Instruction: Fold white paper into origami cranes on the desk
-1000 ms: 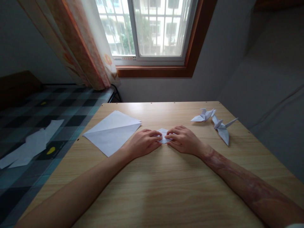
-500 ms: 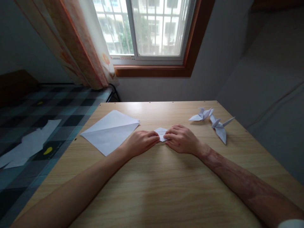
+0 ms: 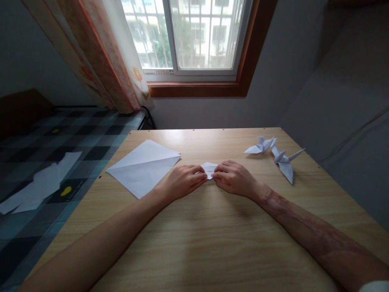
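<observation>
A small folded white paper (image 3: 209, 167) lies at the middle of the wooden table (image 3: 209, 239), between my two hands. My left hand (image 3: 187, 179) has its fingers closed on the paper's left side. On the opposite side, my right hand (image 3: 233, 177) pinches the paper with thumb and fingers. Both hands cover its side edges, so its full outline is hidden. Left of my left hand rests a large square sheet of white paper (image 3: 142, 172) with a diagonal crease, turned like a diamond.
Two folded paper cranes, one farther back (image 3: 259, 146) and one nearer (image 3: 284, 162), stand at the table's right. White paper scraps (image 3: 45, 182) lie on the checked bed (image 3: 100, 142) to the left. Beyond the table are a window (image 3: 206, 36) and a curtain (image 3: 103, 52).
The whole view has shifted slightly, so things appear a little farther right. Both hands keep hold of the folded paper in nearly the same pose.
</observation>
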{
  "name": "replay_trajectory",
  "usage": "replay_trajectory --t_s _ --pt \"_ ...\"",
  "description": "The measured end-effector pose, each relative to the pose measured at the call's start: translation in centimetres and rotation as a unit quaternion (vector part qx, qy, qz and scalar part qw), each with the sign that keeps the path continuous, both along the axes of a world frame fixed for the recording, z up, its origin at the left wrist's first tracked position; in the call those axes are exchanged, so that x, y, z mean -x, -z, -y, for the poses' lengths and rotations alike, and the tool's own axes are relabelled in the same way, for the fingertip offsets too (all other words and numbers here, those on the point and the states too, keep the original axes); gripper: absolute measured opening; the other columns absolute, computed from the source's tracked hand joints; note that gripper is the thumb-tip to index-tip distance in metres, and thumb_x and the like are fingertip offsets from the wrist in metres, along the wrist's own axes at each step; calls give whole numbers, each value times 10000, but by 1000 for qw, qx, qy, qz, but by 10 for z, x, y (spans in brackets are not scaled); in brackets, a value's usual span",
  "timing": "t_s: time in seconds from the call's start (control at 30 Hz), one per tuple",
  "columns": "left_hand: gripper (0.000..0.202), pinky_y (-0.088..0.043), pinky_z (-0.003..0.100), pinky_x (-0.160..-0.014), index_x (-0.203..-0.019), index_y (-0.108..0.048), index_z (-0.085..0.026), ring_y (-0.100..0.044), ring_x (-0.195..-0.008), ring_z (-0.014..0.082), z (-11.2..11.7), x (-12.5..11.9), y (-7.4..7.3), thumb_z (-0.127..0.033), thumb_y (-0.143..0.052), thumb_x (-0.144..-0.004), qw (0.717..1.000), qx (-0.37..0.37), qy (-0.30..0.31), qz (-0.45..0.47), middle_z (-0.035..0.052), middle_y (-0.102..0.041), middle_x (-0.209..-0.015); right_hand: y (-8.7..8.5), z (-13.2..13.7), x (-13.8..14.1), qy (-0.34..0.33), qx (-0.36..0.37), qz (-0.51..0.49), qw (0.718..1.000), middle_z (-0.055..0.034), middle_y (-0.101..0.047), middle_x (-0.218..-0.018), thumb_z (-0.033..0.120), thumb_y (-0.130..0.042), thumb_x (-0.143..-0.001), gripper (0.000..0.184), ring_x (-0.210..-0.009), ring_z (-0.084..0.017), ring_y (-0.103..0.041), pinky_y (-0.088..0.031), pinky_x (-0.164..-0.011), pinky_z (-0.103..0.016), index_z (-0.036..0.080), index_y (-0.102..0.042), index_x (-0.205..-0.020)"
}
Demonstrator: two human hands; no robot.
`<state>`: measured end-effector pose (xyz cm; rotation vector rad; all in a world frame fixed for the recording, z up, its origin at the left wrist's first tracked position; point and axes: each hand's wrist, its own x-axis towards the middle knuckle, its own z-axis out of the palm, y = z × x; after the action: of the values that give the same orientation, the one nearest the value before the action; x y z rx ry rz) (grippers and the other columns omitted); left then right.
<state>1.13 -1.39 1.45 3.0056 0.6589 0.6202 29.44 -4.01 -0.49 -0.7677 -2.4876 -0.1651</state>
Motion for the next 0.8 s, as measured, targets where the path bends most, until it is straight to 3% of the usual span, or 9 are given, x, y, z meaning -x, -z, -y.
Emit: replay_trajectory --t_s 0.17,0.43,0.67,0.8 --pt "277 -557 341 -884 -1082 -810 -241 -750 -985 211 -1 -4 -2 -348 -565 -1153 997 56 -6 44 71 -801 -1114 0 0 3 4 33 -44 999 -77 -793 -1006 210 -642 -1085 167 -896 -243 -685 -524 -862 -404 234 -761 -971" --pt "209 -519 292 -767 -999 -803 -212 -668 -818 171 -5 -8 -6 -353 -671 -1078 972 207 -52 103 52 -735 -950 2 -5 1 35 241 -194 950 -46 -730 -929 261 -737 -1052 101 -833 -202 -658 -491 -752 -331 223 -770 -964" --pt "186 -488 322 -833 -969 -760 -212 -682 -875 195 -8 -6 -5 -343 -672 -1068 975 191 -82 73 37 -754 -935 -3 -6 4 40 289 -219 931 -25 -737 -870 195 -742 -994 66 -808 -204 -641 -476 -748 -331 224 -756 -938" --pt "219 -489 328 -841 -946 -740 -210 -686 -885 202 -8 -7 -4 -364 -659 -1078 976 187 -92 67 39 -753 -936 -4 -7 4 39 262 -201 943 -17 -707 -848 179 -731 -990 111 -842 -216 -637 -487 -838 -365 228 -713 -892"
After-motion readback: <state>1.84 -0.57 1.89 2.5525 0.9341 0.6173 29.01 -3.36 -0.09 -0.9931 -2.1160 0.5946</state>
